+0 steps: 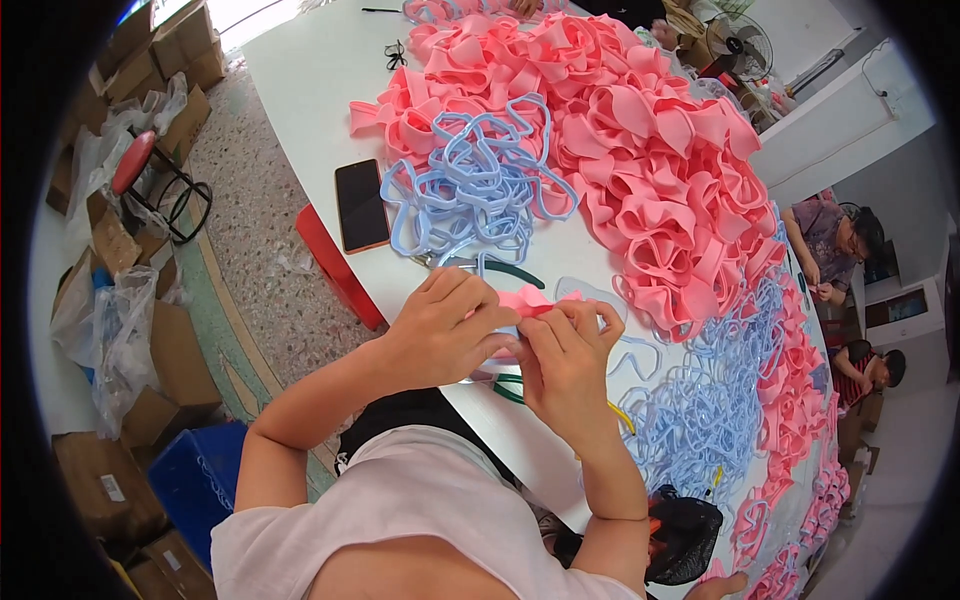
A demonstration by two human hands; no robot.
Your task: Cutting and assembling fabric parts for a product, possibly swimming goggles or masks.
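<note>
Close together over the table's near edge, my left hand (440,325) and my right hand (568,365) pinch a pink foam band (528,298) between their fingertips. A bit of light blue shows between the fingers; whether it is tubing held with the band I cannot tell. Just beyond the hands lies a heap of light blue tubing loops (470,190). Dark green curved handles (512,272) of a tool show behind the hands, its working end hidden. A large mound of pink foam bands (640,180) covers the table's middle.
A phone (361,205) lies by the left table edge, near a red stool (338,268). Thin blue loops (700,400) spread to the right, beside a black plastic bag (685,535). Cardboard boxes (105,485) and a blue bin (195,470) stand left. Other people (840,245) sit at right.
</note>
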